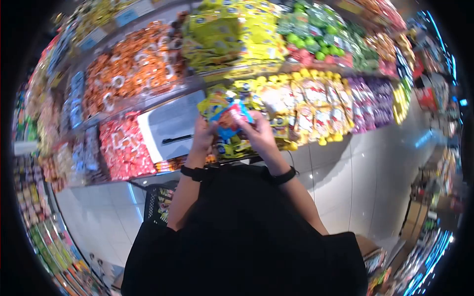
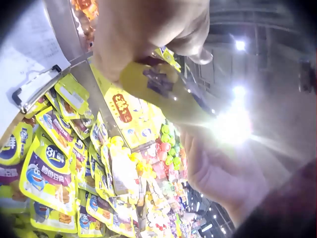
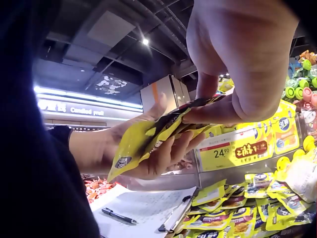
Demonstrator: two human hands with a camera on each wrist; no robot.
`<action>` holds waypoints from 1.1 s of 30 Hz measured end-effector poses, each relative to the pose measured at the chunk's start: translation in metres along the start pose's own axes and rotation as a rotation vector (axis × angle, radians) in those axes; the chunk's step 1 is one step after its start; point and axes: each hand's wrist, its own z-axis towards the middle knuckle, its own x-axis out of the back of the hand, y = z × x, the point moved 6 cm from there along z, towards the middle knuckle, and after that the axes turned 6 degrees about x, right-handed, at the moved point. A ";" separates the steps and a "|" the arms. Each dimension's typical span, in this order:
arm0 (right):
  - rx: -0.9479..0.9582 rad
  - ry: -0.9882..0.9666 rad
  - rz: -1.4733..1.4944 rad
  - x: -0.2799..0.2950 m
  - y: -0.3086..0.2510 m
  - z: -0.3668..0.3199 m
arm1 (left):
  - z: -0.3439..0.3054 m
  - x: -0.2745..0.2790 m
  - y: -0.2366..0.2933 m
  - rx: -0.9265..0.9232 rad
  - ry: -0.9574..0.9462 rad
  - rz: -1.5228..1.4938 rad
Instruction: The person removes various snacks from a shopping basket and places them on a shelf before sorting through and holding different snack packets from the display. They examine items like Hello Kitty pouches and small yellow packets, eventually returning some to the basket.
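Both hands hold a yellow snack packet (image 3: pixel 132 144) above the bin of packets. In the head view its facing side (image 1: pixel 228 120) shows blue and red. My left hand (image 1: pixel 201 135) grips it from the left; in the right wrist view the fingers wrap beneath it. My right hand (image 1: pixel 260 134) pinches the opposite edge between thumb and fingers, seen close up in the right wrist view. Glare washes out part of the packet (image 2: pixel 148 91) in the left wrist view. Below lie many similar yellow packets (image 2: pixel 52 173) in a loose pile.
Left of the pile lies a clipboard with paper (image 1: pixel 170 118), a black pen (image 1: pixel 177 139) on it. Orange-wrapped snacks (image 1: pixel 133 64), red packets (image 1: pixel 126 148) and white-and-yellow packs (image 1: pixel 311 106) fill neighbouring bins. A price sign (image 3: pixel 218 154) fronts the upper shelf. A black basket (image 1: pixel 159 203) stands below.
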 end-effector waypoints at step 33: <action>0.292 0.786 0.259 0.149 -0.051 -0.123 | -0.028 -0.001 -0.035 0.246 0.041 0.164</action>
